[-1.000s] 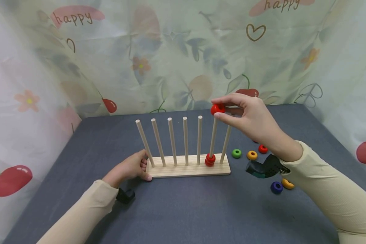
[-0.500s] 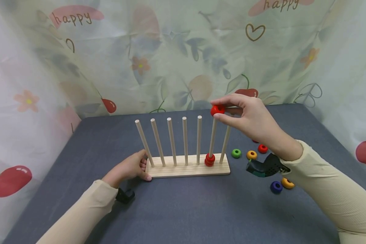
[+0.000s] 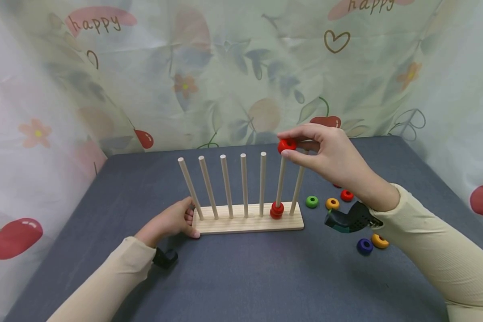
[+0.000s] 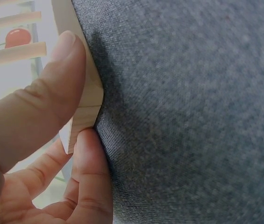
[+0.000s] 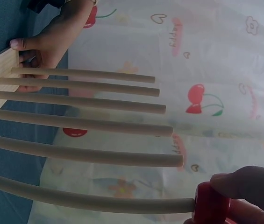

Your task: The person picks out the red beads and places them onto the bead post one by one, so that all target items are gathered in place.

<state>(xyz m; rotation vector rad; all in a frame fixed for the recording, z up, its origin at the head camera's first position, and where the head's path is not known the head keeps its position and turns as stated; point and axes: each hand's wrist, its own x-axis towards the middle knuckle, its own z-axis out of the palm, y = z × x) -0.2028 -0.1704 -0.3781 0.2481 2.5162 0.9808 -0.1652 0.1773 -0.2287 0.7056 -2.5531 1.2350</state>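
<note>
A pale wooden peg rack point(image 3: 241, 224) with several upright pegs stands on the table. My left hand point(image 3: 171, 220) grips the left end of its base; in the left wrist view the thumb point(image 4: 64, 77) lies along the front and fingers curl at the end. Between thumb and fingers my right hand point(image 3: 330, 152) pinches a red bead point(image 3: 286, 145) at the top of the second peg from the right. The right wrist view has this bead point(image 5: 210, 204) against the peg's tip; whether the peg enters it is hidden. Two red beads point(image 3: 277, 210) sit stacked at that peg's foot.
Right of the rack, a green bead point(image 3: 311, 201), a yellow bead point(image 3: 332, 204) and a red bead point(image 3: 347, 195) lie loose. Nearer are a blue bead point(image 3: 364, 246) and another yellow one point(image 3: 380, 241), partly under the right sleeve. A patterned curtain point(image 3: 233, 80) hangs behind the table.
</note>
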